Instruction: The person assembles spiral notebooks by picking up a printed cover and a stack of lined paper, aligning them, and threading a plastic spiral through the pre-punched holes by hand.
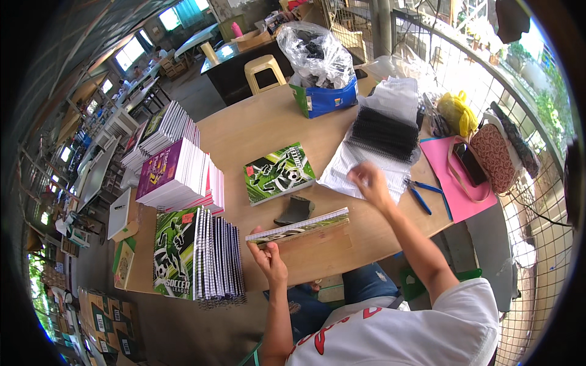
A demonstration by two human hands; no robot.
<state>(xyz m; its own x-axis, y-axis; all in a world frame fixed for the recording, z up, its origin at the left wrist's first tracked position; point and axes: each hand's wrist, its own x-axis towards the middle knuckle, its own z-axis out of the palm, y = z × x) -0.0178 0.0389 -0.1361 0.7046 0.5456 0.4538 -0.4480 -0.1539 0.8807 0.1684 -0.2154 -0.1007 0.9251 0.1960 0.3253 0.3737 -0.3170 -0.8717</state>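
My left hand (268, 260) grips a green soccer-cover notebook (299, 228) near its left end. The notebook is tilted up on its long edge above the near side of the table, page edges showing. Over white paper (334, 177) my right hand (369, 182) is curled, fingertips drawn together beside a dark wire coil strip; whether it holds the coil is unclear. A dense pile of black spiral binding coils (384, 134) lies just beyond it. Another green soccer notebook or pad (279, 173) lies flat in front of me, with a dark curved scrap (295, 210) nearer.
At left stand spiral-bound soccer notebooks (177, 253), purple-cover books (166, 169) and another book stack (168, 131). Blue-handled pliers (421, 200), a pink folder (448, 195), a phone (469, 163) and a patterned bag (493, 157) lie right. A blue box (329, 100) stands far.
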